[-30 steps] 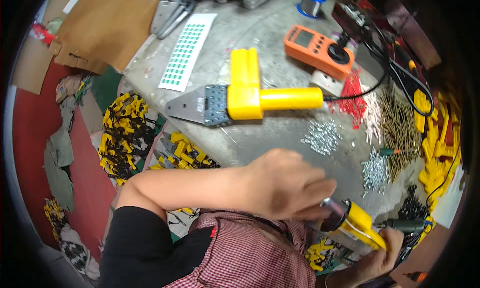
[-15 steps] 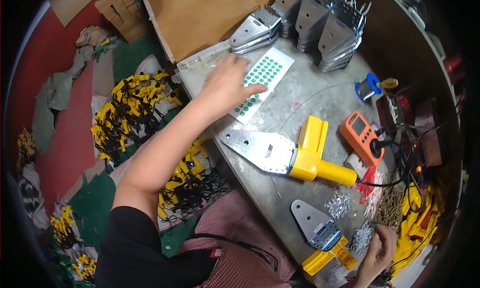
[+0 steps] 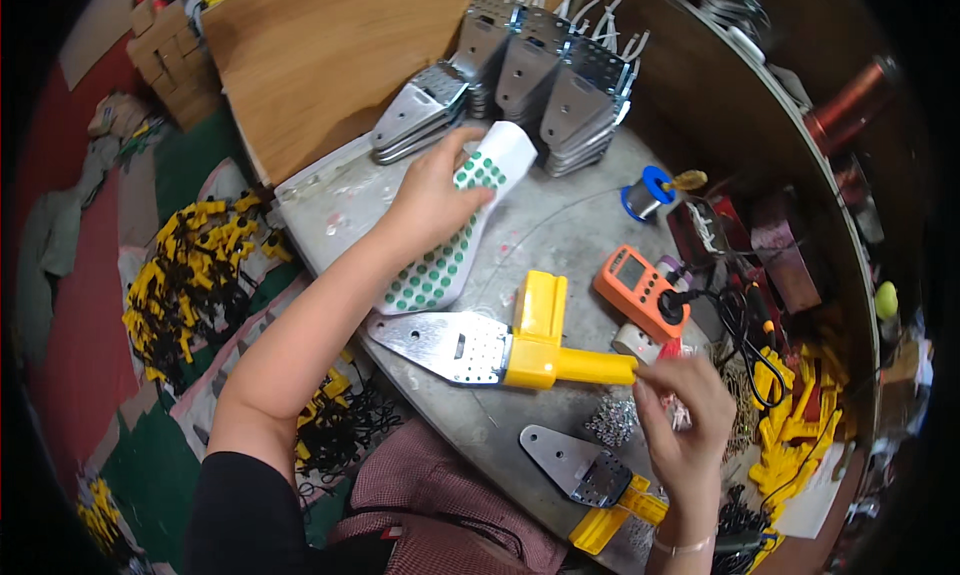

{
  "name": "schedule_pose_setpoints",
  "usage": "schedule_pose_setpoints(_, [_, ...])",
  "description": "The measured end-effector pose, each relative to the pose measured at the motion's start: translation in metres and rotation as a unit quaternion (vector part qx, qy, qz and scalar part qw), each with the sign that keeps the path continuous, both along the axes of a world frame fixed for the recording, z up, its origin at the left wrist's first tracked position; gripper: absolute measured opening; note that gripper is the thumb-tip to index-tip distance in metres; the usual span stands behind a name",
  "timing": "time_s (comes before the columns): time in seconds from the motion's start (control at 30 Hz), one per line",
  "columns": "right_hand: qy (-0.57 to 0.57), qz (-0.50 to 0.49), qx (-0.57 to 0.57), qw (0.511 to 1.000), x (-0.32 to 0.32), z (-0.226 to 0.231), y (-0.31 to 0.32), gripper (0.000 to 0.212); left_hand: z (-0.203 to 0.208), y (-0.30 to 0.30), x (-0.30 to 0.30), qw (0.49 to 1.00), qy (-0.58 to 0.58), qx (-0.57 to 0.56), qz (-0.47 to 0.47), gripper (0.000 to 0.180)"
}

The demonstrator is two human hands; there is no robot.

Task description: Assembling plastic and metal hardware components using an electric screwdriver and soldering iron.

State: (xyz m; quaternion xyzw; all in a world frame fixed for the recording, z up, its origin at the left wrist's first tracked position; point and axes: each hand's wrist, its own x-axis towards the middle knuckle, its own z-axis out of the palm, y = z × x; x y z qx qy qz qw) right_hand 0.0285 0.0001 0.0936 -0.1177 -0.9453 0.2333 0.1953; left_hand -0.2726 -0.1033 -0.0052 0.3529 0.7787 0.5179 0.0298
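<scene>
My left hand [image 3: 435, 197] is closed on the white sticker sheet [image 3: 432, 280], which carries rows of round green dots. The sheet bends up over the bench at its far end. Just below it lies a yellow tool [image 3: 538, 360] with a flat, pointed metal plate [image 3: 440, 345], resembling a pipe welding iron. My right hand [image 3: 690, 415] has its thumb and forefinger bent together at the tool's handle end, and I cannot make out what is between them. A smaller plate with open yellow housing parts [image 3: 585, 473] lies nearer to me.
Stacked metal plates with white wires [image 3: 585, 110] stand at the back. An orange meter [image 3: 640, 290], a solder spool [image 3: 648, 193] and a screw pile [image 3: 612, 420] lie on the grey bench [image 3: 330, 210]. Yellow parts [image 3: 800, 445] heap at right; yellow parts with black cords [image 3: 190, 285] cover the floor.
My left hand has taken hold of the sticker sheet, which was lying flat and now bends upward. My right hand has moved from the near screw piles up to the tool's handle end. The view has shifted.
</scene>
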Motion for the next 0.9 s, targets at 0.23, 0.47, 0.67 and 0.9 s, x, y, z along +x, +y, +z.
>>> schedule_pose_setpoints(0.23, [0.192,0.053,0.060,0.978,-0.110,-0.023,0.016,0.020,0.026,0.001,0.063,0.977,-0.112,0.098,-0.152,0.040])
schedule_pose_setpoints(0.47, [0.203,0.067,0.079,0.974,-0.115,-0.042,0.024,0.013,0.035,-0.010,0.076,0.986,0.063,0.031,-0.152,0.014])
schedule_pose_setpoints(0.67, [0.200,0.070,0.158,0.965,-0.114,-0.047,0.021,0.014,0.036,-0.004,0.081,0.981,0.133,0.015,-0.137,0.009])
schedule_pose_setpoints(0.9, [0.167,0.041,0.194,0.966,-0.115,-0.052,0.018,0.012,0.034,0.003,0.076,0.965,0.218,-0.034,-0.140,0.009])
